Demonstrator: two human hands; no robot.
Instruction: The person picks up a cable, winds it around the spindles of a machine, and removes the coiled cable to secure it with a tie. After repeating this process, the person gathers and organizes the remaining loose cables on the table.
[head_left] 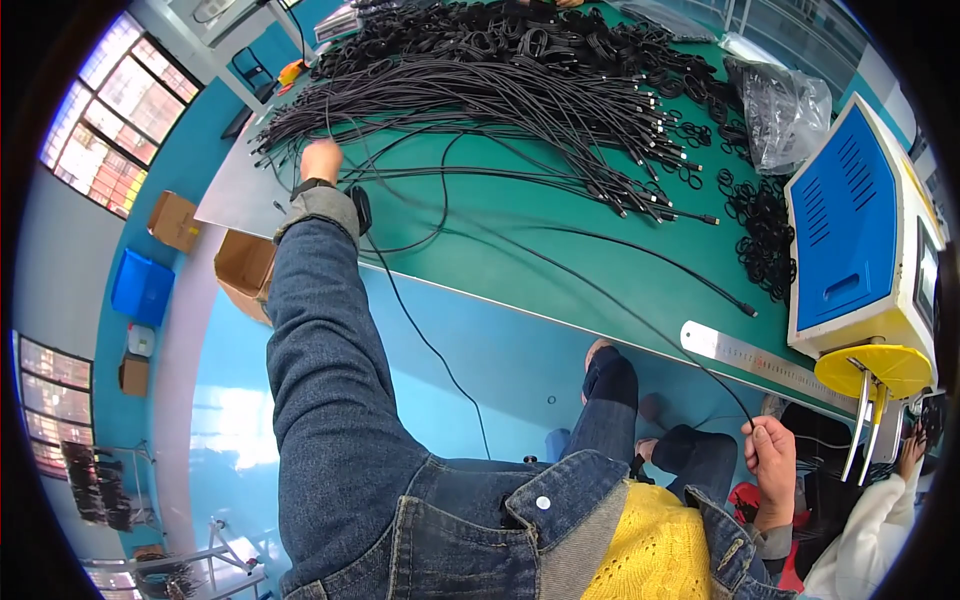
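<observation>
"Grip, right hand (771, 460)?"
"Thumb and finger are pinching a thin black cable (600, 286), crossing over the green tabletop (470, 257)."
"Left hand (321, 160)?"
"Hovering by the black cable bundle (470, 97); its fingers are hiding, their state unreadable."

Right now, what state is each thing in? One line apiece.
Right hand: closed, pinching the held black cable near one end.
Left hand: back showing by the cable pile; fingers' grip unclear.
Held black cable: strung out in a shallow curve, not coiled.
Cable pile: loosely spread, ends fanned out.
Steel ruler: flat along the table edge.
Clear plastic bag: crumpled.
Cardboard box: open-topped.
</observation>
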